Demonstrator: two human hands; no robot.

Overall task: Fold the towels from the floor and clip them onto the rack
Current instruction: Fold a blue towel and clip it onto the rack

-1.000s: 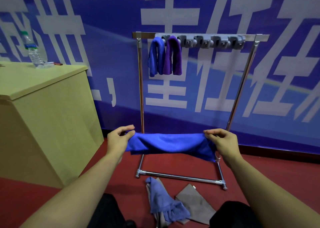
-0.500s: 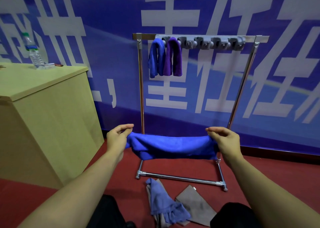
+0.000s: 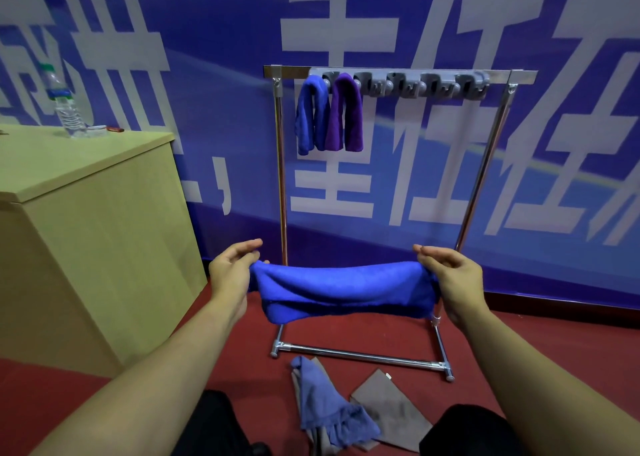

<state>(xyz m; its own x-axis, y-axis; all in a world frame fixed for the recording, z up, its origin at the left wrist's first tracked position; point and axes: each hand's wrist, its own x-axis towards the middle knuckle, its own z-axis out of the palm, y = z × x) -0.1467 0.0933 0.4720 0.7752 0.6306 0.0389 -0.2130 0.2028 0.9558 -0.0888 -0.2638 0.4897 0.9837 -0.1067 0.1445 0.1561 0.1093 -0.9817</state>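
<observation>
1. Head view: left hand [image 3: 231, 275] and right hand [image 3: 450, 280] are holding a royal-blue towel [image 3: 343, 291] stretched between them, in the air in front of the rack [image 3: 485, 164]'s lower half.
2. Left fingers [image 3: 247, 247] are pinching the towel's left end; right fingers [image 3: 431, 253] are pinching the right end. Towel is sagging in loose folds, touching nothing else.
3. Rack is standing on the red floor [image 3: 554, 344] against the blue banner wall [image 3: 207, 39]. A blue hung towel [image 3: 310, 116] and a purple hung towel [image 3: 344, 116] are hanging side by side from the grey clips [image 3: 426, 84] at the bar's left end.
4. A light-blue towel [image 3: 325, 410] and a grey towel [image 3: 391, 407] are lying crumpled on the floor, just in front of the rack's base.
5. Bench [image 3: 86, 213] is sitting left, a bottle [image 3: 65, 105] standing on it.
</observation>
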